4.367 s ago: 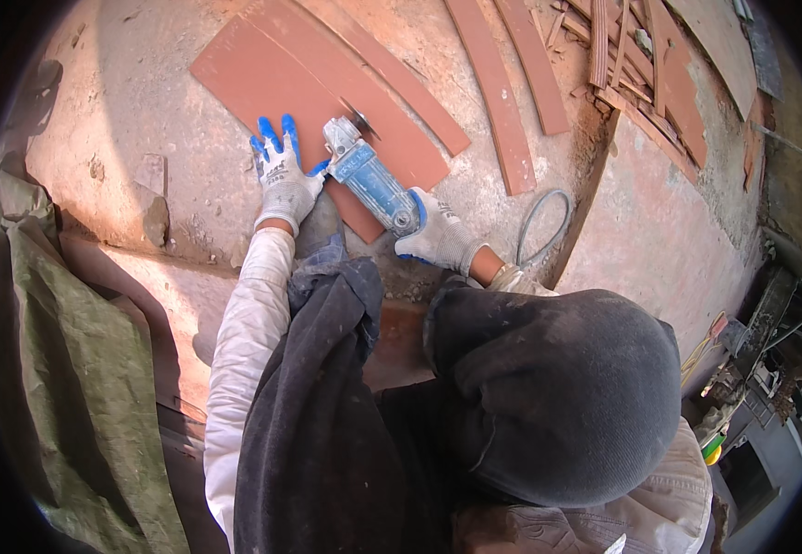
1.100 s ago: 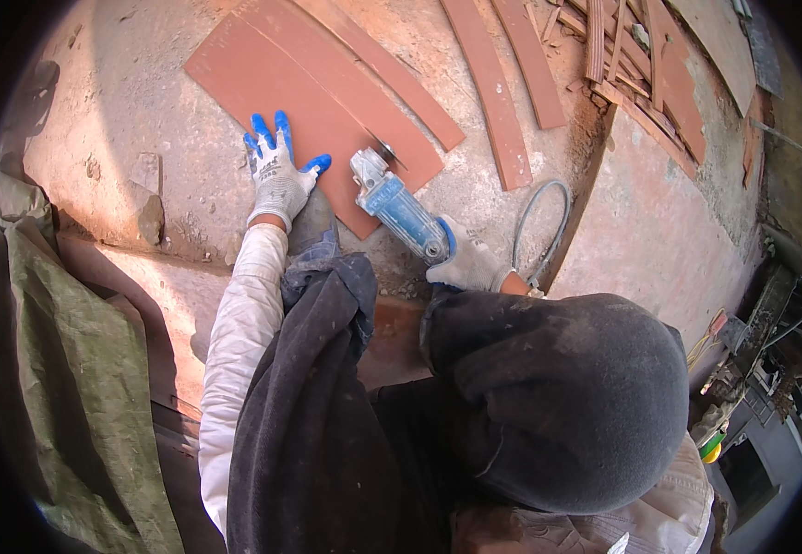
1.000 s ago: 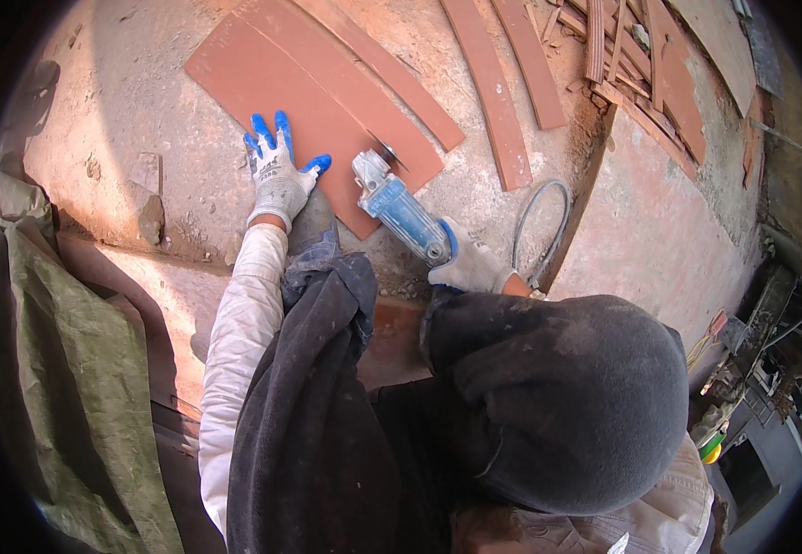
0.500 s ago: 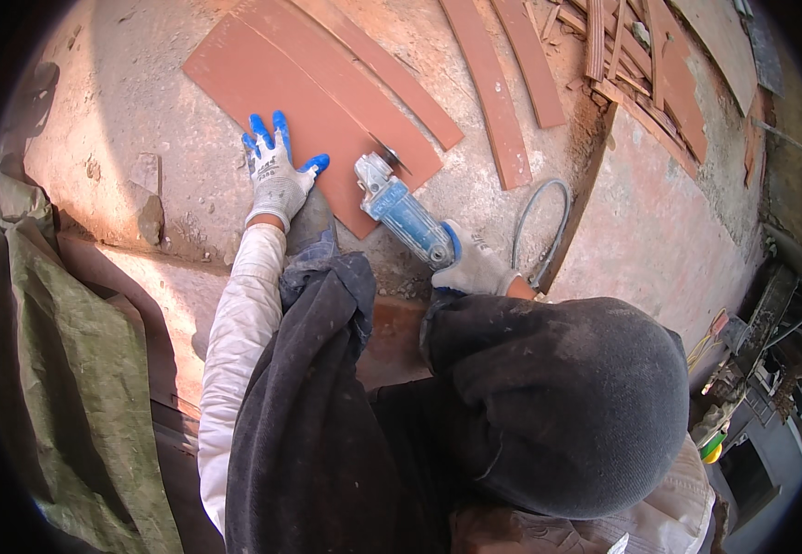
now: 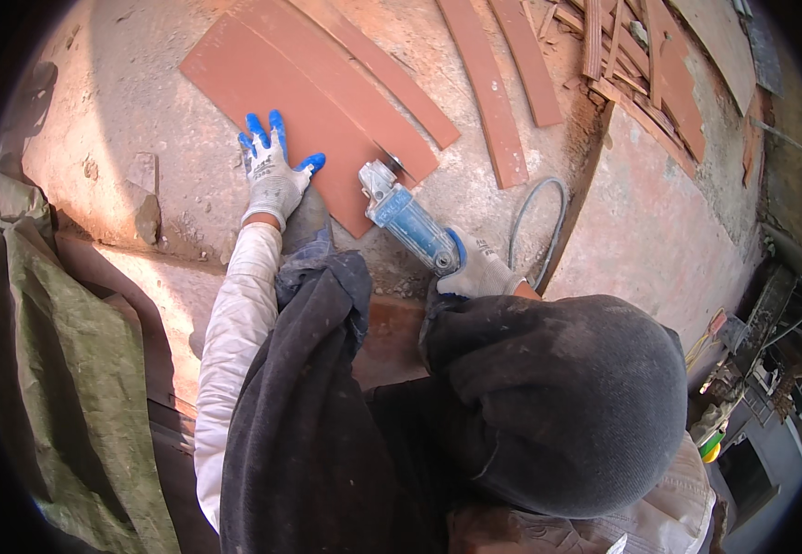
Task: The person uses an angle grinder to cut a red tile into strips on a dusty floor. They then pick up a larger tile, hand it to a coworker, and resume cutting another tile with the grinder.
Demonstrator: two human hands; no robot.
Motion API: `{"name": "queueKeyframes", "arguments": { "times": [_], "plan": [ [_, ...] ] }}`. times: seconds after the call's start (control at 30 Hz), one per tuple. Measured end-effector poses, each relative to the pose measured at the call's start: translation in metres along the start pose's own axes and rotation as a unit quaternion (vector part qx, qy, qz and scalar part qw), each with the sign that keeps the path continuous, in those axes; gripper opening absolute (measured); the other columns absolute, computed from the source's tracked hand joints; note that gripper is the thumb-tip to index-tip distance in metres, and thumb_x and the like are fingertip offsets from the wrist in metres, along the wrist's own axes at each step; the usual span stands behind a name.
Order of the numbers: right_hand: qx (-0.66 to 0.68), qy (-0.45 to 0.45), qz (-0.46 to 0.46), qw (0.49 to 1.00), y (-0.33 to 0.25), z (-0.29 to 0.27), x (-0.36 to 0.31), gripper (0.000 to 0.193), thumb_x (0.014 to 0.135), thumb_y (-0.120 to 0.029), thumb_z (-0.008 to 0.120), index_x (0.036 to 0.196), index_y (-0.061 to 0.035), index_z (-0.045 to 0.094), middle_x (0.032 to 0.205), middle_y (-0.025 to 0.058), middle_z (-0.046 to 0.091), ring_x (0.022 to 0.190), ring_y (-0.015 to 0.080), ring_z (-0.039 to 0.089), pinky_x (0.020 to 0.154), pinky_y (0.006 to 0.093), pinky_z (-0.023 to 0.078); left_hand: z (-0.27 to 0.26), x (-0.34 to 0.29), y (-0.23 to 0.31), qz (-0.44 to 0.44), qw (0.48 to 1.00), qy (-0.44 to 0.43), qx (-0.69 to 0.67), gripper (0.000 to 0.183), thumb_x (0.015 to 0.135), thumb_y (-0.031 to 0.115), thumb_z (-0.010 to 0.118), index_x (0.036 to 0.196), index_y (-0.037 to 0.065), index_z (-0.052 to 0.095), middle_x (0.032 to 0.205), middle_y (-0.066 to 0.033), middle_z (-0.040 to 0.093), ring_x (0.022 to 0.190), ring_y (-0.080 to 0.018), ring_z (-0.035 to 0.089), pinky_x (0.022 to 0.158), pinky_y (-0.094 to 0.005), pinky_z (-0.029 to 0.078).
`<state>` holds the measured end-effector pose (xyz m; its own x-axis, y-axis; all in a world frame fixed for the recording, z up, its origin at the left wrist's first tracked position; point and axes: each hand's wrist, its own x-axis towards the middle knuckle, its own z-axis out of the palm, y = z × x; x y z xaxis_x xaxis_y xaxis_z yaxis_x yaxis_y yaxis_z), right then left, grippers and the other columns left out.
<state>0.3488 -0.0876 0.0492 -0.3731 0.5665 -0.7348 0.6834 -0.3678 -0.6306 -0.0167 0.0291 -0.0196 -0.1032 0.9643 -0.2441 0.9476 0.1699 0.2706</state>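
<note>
My right hand (image 5: pixel 482 268), in a grey and blue work glove, is wrapped round the rear of a blue angle grinder (image 5: pixel 415 229). Its thin cutting disc (image 5: pixel 394 162) stands edge-on at the right end of a reddish-brown board (image 5: pixel 281 83). A straight line runs along the board in line with the disc. On the board's near left edge lies my left hand (image 5: pixel 276 171), in a matching glove, fingers spread and flat. A dark cloth-covered knee is close behind the board. Whether the disc is spinning cannot be made out.
Narrow reddish strips (image 5: pixel 489 92) lie beyond the board on the dusty floor. A grey cable (image 5: pixel 538 198) loops beside my right hand. Offcuts (image 5: pixel 627 46) are heaped at the far right, by a pale slab (image 5: pixel 664 217). A green tarp (image 5: pixel 78 369) hangs at the left.
The grinder and my right hand have shifted slightly to the right along the board's line. My left hand stays spread on the board.
</note>
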Motion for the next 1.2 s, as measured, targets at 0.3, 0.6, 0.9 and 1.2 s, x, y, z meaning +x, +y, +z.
{"name": "queueKeyframes", "arguments": {
  "times": [0.3, 0.6, 0.9, 1.2],
  "plan": [
    [-0.003, 0.019, 0.03, 0.999, -0.007, -0.001, -0.014, 0.097, 0.072, -0.034, 0.087, 0.154, -0.0014, 0.047, 0.131, 0.0293, 0.069, 0.125, 0.0445, 0.067, 0.105, 0.0462, 0.054, 0.002, 0.001, -0.002, 0.004, 1.0, 0.011, 0.005, 0.122, 0.086, 0.06, 0.086, 0.177, 0.014, 0.019, 0.181, -0.0295, 0.005, 0.163, -0.0595, 0.011, 0.133, -0.0615, 0.022],
    [0.003, -0.005, 0.032, 0.999, 0.02, 0.001, -0.016, 0.105, 0.073, -0.036, 0.089, 0.16, -0.003, 0.041, 0.135, 0.0309, 0.067, 0.129, 0.0452, 0.066, 0.108, 0.0454, 0.052, 0.001, 0.0, -0.001, 0.004, 1.0, 0.01, 0.001, 0.121, 0.086, 0.057, 0.087, 0.176, 0.013, 0.019, 0.181, -0.0303, 0.006, 0.163, -0.0604, 0.011, 0.133, -0.0612, 0.022],
    [0.005, -0.014, 0.016, 1.0, 0.029, 0.0, -0.023, 0.095, 0.074, -0.035, 0.094, 0.15, -0.0033, 0.047, 0.131, 0.0267, 0.068, 0.127, 0.0423, 0.067, 0.106, 0.0459, 0.053, 0.001, 0.0, -0.001, 0.006, 1.0, 0.017, -0.004, 0.122, 0.085, 0.057, 0.088, 0.177, 0.014, 0.019, 0.181, -0.0306, 0.005, 0.163, -0.0602, 0.011, 0.133, -0.0615, 0.022],
    [0.025, -0.008, 0.023, 0.999, 0.01, -0.006, -0.039, 0.09, 0.074, -0.027, 0.091, 0.149, -0.0041, 0.048, 0.132, 0.0256, 0.068, 0.126, 0.0412, 0.066, 0.107, 0.046, 0.052, -0.002, 0.0, 0.0, 0.002, 1.0, 0.005, 0.003, 0.122, 0.086, 0.057, 0.087, 0.177, 0.014, 0.018, 0.181, -0.0308, 0.004, 0.163, -0.0599, 0.011, 0.133, -0.0611, 0.022]
  ]
}}
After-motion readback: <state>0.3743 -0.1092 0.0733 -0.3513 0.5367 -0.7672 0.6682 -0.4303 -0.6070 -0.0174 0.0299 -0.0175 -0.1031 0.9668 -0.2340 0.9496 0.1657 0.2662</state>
